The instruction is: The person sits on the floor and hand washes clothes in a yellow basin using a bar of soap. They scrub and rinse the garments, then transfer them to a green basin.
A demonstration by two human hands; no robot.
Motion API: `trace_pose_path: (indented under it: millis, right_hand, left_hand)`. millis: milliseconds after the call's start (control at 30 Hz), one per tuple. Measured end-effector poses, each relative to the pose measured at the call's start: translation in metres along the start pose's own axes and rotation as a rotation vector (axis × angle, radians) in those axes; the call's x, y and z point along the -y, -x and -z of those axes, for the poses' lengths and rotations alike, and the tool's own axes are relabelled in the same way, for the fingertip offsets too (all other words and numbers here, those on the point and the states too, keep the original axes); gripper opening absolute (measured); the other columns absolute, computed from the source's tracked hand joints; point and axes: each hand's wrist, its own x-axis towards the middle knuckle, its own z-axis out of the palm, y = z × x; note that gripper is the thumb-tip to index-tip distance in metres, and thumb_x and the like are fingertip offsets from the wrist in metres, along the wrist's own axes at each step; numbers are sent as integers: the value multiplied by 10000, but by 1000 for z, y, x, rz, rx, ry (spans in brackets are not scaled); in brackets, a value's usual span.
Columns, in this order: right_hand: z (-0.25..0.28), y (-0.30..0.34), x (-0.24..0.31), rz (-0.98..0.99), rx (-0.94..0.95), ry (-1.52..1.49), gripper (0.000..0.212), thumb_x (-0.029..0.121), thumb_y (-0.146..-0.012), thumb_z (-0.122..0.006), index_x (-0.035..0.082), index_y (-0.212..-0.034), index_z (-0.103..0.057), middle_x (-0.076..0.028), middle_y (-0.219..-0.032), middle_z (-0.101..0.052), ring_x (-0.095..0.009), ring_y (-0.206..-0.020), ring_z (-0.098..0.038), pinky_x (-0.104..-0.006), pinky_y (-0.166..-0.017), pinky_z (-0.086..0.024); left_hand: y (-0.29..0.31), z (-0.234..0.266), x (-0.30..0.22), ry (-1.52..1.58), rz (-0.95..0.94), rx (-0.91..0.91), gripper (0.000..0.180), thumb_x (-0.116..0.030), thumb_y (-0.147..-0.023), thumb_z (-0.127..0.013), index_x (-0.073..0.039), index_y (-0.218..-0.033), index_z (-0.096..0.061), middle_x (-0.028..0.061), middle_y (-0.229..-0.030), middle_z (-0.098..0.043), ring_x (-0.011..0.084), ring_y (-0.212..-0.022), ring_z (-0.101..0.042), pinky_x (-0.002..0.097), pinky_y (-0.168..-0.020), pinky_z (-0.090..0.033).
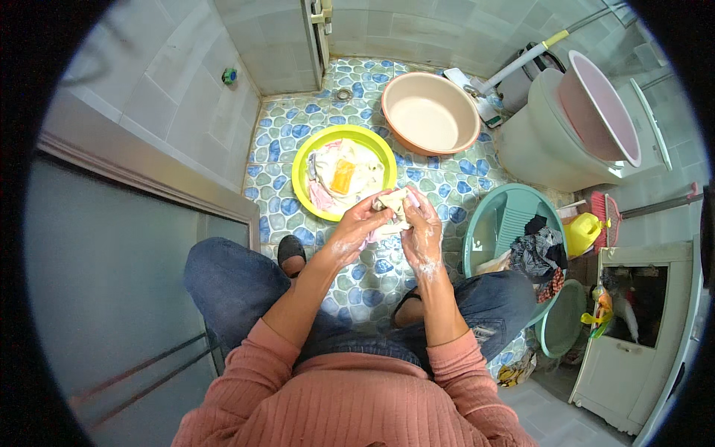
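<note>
Between my two hands I grip a bunched, wet cream-coloured cloth (390, 223), with a pink part of it hanging below. My left hand (359, 227) has its fingers closed on the cloth's left side. Closed on the right side of the same cloth is my right hand (422, 229). Soapy foam whitens both hands and wrists. Just beyond them stands a lime-green basin (299, 179) on the floor. Pale and pink wet laundry (363, 167) fills it, and an orange bar of soap (342, 176) lies on top.
A large peach basin (432, 112) sits farther back. To my right, a teal washboard tub (484, 223) holds dark and checked clothes (538, 249). Behind it are a yellow jug (582, 233), a white bin (532, 134) and a pink basin (596, 108). A door (126, 298) stands at left.
</note>
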Motion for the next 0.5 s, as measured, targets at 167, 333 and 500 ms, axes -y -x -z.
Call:
trace_pose_path:
  millis: [167, 333, 500]
  right_hand:
    - [0, 3, -4, 65, -103, 208, 252, 63, -915, -607, -45, -1142, -622, -80, -1048, -645, -126, -923, -595, -255, -833, -477]
    - [15, -3, 4, -73, -56, -51, 236, 100, -926, -600, -24, -1128, -604, -64, -979, -629, -89, -779, -573, -215, -681, -481]
    - [10, -4, 2, -96, -79, -165, 267, 194, -952, -584, 43, -1172, -576, -38, -963, -589, -81, -756, -545, -214, -645, -470]
  left_hand:
    - [1, 2, -6, -9, -130, -84, 246, -135, -974, -540, 1, -1173, -589, 66, -1060, -645, 109, -929, -602, 246, -818, -489]
    - [-1, 13, -4, 46, -230, -219, 247, -158, -978, -536, -2, -1156, -607, 34, -979, -642, 59, -761, -529, 197, -695, -447]
    - [2, -3, -19, 51, -147, -241, 267, -194, -973, -539, 1, -1141, -610, 26, -910, -629, 51, -640, -490, 180, -580, -413]
